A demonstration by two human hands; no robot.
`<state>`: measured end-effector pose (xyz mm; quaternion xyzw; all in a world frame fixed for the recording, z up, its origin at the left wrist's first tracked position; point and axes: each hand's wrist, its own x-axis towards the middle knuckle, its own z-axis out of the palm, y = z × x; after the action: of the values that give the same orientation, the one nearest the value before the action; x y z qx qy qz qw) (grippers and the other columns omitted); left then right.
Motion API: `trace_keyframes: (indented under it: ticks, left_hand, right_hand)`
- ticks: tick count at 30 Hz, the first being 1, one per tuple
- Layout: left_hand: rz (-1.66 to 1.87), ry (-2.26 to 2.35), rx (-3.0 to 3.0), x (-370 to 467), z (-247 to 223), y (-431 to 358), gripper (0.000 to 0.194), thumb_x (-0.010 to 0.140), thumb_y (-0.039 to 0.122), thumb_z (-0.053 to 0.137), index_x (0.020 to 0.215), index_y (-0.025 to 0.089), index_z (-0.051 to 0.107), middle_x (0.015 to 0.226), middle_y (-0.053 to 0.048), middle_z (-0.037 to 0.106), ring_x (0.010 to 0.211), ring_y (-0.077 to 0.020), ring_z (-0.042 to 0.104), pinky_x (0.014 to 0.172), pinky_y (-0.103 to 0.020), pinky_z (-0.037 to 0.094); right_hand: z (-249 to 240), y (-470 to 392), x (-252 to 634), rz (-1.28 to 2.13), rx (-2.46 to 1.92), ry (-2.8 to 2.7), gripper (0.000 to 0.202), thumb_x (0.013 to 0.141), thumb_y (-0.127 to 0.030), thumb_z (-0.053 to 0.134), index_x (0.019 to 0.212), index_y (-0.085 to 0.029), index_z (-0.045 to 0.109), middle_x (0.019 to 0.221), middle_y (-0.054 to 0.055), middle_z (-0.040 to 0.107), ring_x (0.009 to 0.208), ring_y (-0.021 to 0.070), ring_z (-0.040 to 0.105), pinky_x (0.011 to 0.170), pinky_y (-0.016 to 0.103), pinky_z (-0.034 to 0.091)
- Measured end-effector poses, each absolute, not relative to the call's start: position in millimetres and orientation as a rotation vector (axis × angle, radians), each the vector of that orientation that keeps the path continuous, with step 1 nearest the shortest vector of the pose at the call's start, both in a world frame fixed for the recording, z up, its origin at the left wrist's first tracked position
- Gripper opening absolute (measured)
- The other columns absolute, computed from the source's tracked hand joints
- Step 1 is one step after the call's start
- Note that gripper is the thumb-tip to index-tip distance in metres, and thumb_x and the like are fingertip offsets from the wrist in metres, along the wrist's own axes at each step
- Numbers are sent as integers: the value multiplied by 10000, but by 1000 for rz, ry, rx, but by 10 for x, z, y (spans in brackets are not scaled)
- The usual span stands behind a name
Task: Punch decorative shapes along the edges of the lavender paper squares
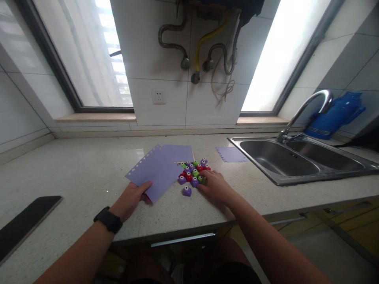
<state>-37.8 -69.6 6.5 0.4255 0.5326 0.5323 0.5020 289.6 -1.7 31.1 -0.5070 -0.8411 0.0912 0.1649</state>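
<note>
On the pale stone table (pixel 89 165) I see a purple paper sheet (pixel 155 169) pinched in my left grip (pixel 134 198) and, to its right, my right grip (pixel 217 186), whether closed I can't tell, at red, green and purple eye-topped pieces (pixel 194 173).

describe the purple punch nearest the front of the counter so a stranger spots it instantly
On the pale speckled counter, look left of the steel sink for a cluster of red, green and purple punches. The purple punch sits just in front of it, towards the counter's front edge. Unlike its packed neighbours, it stands alone with counter all around.
</note>
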Motion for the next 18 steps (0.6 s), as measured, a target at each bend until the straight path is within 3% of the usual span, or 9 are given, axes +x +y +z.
trace_keyframes:
  ticks: [3,6,9,11,15,18]
  left_hand:
    - [1350,1248,967,-383,91,-701,332,820,354,797,1037,171,625,803,-12,654,590,-178,594,488,-322,544]
    - [1397,1210,934,-402,89,-690,319,829,335,795,1044,172,624,829,-12,637,609,-169,582,471,-303,533]
    - [1424,1196,913,-414,72,-670,323,830,325,803,1051,172,624,824,-6,630,603,-159,567,459,-287,521]
    - [1434,1195,900,-413,63,-661,332,829,326,808,1060,171,627,829,-5,633,603,-156,563,456,-281,518]
    - [1431,1191,896,-411,55,-666,335,835,337,808,1062,173,624,813,0,635,589,-153,556,453,-283,514]
    - [1431,1187,893,-422,49,-671,329,844,338,802,1065,177,619,814,1,637,590,-154,558,460,-286,513]
  right_hand:
    - [404,-16,2884,319,-1326,-2440,423,933,-514,681,1274,-265,682,1216,106,733,1109,325,663,936,465,505]
    - [433,195,2982,209,-1362,-2278,447,1000,-540,560,1320,-245,665,1344,133,668,1256,326,602,1050,488,477]
    - [353,508,3080,184,-1477,-2166,597,1021,-557,503,1530,-245,516,1662,147,386,1536,364,346,1223,555,311]
    - [269,653,3087,378,-1451,-2275,664,1028,-574,481,1614,-272,407,1727,131,270,1587,360,256,1250,560,265]
    - [164,635,2953,495,-1243,-2463,682,986,-656,522,1549,-272,519,1729,140,266,1595,377,224,1266,589,224]
    - [186,453,2832,467,-1174,-2510,864,909,-733,597,1602,-241,436,1713,152,295,1600,391,172,1276,606,205]
